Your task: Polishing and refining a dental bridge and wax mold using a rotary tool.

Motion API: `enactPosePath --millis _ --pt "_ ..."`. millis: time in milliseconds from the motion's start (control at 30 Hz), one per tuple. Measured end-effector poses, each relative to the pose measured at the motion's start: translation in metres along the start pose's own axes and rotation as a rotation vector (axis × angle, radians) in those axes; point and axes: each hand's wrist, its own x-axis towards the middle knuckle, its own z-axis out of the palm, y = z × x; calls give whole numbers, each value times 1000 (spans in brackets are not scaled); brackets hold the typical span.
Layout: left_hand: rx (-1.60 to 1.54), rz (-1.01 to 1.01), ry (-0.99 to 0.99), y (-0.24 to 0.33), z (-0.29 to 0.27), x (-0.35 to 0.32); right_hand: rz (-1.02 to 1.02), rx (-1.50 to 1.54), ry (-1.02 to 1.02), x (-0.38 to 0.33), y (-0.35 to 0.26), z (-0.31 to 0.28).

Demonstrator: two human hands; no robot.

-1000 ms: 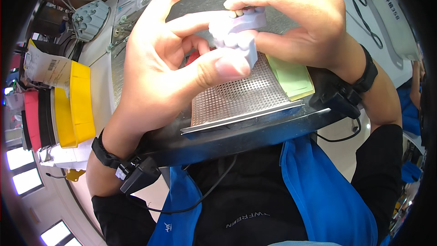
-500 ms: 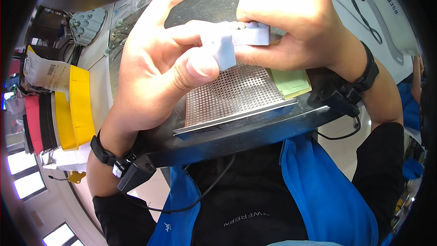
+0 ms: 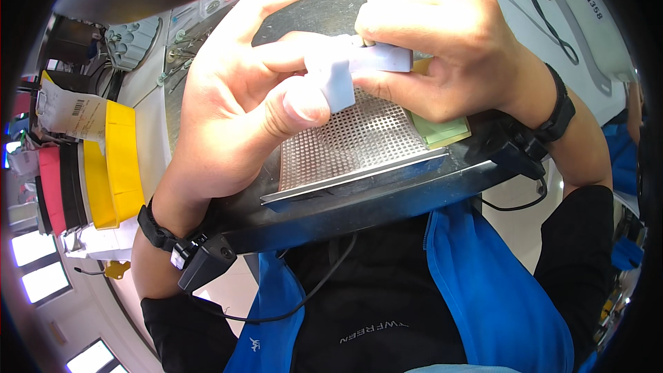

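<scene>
1. Hands together: the left hand (image 3: 235, 103) and the right hand (image 3: 442, 41) both pinch a small pale lavender plastic part (image 3: 359, 69), held above the perforated metal plate (image 3: 345, 145).
2. Since a second ago the part has turned from bunched to stretched sideways between the fingertips, which suggests seating or aligning is in hand.
3. The green pad (image 3: 442, 131) lies under the right hand.

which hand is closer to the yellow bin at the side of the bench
Left. The left hand is beside the yellow bin, with a strip of bench between them. The right hand is farther off, past the pale plastic part both hands pinch.
</scene>
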Motion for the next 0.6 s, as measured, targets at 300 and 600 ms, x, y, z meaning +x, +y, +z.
enactPosePath --millis 300,600 --pt "-213 -78 -47 4 5 -1 -55 -221 4 -7 6 11" --pt "-81 20 78 19 17 6 -83 -131 -172 -5 7 -2"
